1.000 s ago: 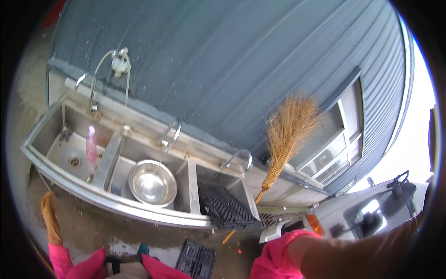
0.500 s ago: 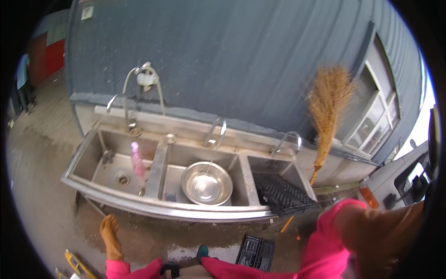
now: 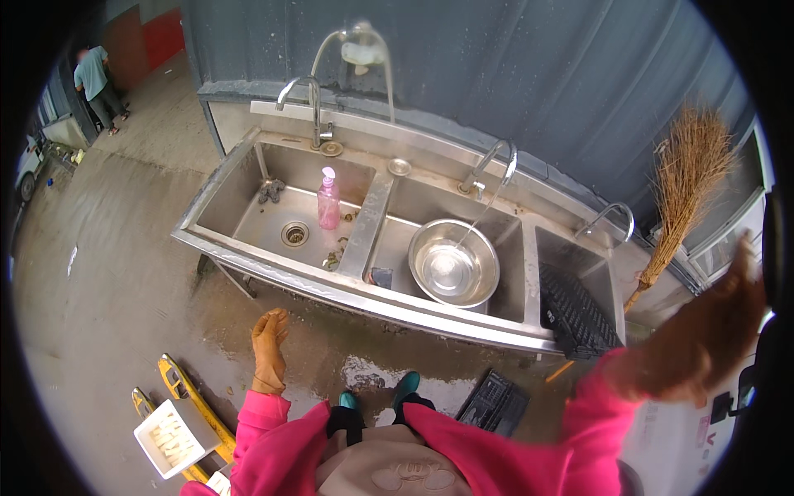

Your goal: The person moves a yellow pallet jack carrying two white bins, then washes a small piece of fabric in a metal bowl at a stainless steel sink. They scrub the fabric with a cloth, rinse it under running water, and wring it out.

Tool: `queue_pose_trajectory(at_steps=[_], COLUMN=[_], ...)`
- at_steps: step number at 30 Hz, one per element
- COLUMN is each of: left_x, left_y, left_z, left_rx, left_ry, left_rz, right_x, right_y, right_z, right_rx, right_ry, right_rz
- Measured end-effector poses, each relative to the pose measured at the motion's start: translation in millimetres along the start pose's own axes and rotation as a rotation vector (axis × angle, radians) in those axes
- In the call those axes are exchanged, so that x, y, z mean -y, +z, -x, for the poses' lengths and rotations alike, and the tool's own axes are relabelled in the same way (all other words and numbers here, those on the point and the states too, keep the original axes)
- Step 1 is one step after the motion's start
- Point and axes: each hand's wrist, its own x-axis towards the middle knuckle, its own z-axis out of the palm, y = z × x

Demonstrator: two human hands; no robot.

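Observation:
My left hand (image 3: 269, 343), orange-brown and apparently gloved, hangs in front of the sink with loosely bent fingers and nothing visible in it. My right hand (image 3: 707, 335) is raised close to the camera at the right, blurred, its grip unclear. The steel three-basin sink (image 3: 364, 298) is before me. The left basin holds a pink pump bottle (image 3: 328, 207) and small dark debris (image 3: 270, 191). A thin stream from the middle tap (image 3: 488, 169) runs into a steel bowl (image 3: 453, 283). A black slotted crate (image 3: 571, 310) leans in the right basin.
A straw broom (image 3: 686, 182) leans on the corrugated wall at right. Another black crate (image 3: 492, 405) lies by my boots. A yellow pallet jack (image 3: 203, 413) with a white box (image 3: 165, 459) stands lower left. A person (image 3: 95, 83) stands bent at upper left; a white vehicle shows at right.
My view has turned left, so the sink sits further right and the person and pallet jack show more fully. My right hand has come up higher at the right.

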Motion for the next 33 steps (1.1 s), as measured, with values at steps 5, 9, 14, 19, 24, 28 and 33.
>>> queue_pose_trajectory(at_steps=[5,9,14,19,24,28,33], left_x=[6,7,16,20,25,32,39], left_y=[3,13,45,103,149,152,117], left_z=[-10,-19,-26,-43,-52,-49,-51], left_rx=[-0.017,-0.103,-0.138,-0.059,-0.017,-0.057,-0.199], left_ry=[0.01,0.001,-0.021,0.032,0.058,0.087,0.146], left_rz=[-0.023,-0.053,-0.036,-0.024,-0.011,-0.003,-0.001], right_x=[-45,-43,-58,-103,-130,-132,-105], right_y=[133,199,207,221,275,352,449], right_z=[165,286,390,426,413,403,398], right_rx=[0.111,0.236,0.505,0.683,0.839,0.988,1.233], right_ry=[0.914,1.43,1.535,1.406,1.236,1.039,0.692], right_rz=[-0.301,-0.589,-0.571,-0.481,-0.566,-0.753,-0.688])
